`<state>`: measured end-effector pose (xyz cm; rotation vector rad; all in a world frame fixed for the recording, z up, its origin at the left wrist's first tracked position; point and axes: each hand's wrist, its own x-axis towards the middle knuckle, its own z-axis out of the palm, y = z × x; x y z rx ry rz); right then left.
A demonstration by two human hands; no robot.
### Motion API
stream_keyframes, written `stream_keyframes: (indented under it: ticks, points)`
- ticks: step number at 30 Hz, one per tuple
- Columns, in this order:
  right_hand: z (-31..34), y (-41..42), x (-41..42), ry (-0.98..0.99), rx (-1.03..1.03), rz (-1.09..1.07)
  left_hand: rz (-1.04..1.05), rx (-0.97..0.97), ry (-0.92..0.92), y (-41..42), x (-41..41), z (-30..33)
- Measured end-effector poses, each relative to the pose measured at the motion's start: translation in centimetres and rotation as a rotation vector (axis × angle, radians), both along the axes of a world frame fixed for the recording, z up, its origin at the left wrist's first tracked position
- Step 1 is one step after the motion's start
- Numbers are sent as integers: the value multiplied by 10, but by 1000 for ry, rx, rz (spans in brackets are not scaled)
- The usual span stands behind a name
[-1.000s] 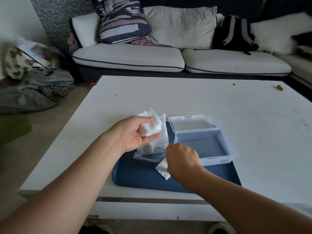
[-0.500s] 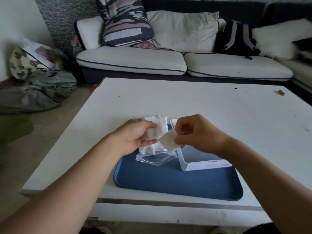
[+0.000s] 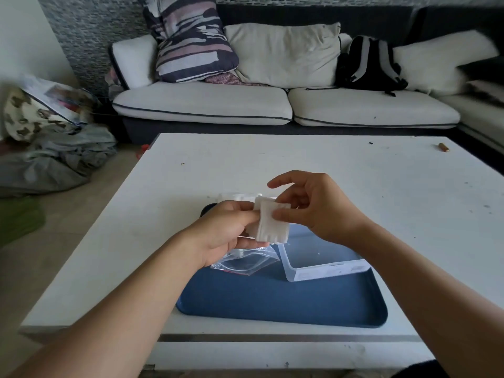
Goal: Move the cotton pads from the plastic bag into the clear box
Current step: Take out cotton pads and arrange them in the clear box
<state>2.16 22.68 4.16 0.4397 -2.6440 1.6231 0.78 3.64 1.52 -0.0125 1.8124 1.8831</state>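
Change: the right hand (image 3: 319,211), down at the blue plastic tray (image 3: 286,301) a second ago, now pinches a square white cotton pad (image 3: 272,223) against the stack.
Left hand (image 3: 229,236): fingers grip the remaining pads and the clear plastic bag (image 3: 245,261).
Clear box (image 3: 324,266): open on the tray, apparently holding no pads.
Meaning: transfer barely begun.
Surface: white tabletop (image 3: 272,165), tray at near edge.
Room: cream sofa (image 3: 245,105) beyond the far edge.

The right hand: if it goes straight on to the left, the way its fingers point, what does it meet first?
Probably the left hand. The right hand already pinches the cotton pad held between them, though depth is unclear.
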Motion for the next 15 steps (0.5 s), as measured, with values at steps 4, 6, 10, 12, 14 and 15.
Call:
stream_keyframes:
  ticks: [4,6,10,12,14,15]
  points:
    - [-2,-2,-1,-4,3,-38,-29,43,-11,-3,2,2]
    - [-1,-1,-2,-7,-11,-46,-39,59,-19,-4,2,2]
    - [-1,-1,-3,-17,-8,-38,-42,58,-14,-7,3,2]
    - [-2,-2,-3,-15,-7,-34,-43,54,-1,-6,4,3]
    - [-1,-2,-3,-11,5,-31,-53,31,13,-6,5,3]
    - [-1,-2,-3,-7,15,-29,-59,18,19,-6,5,3]
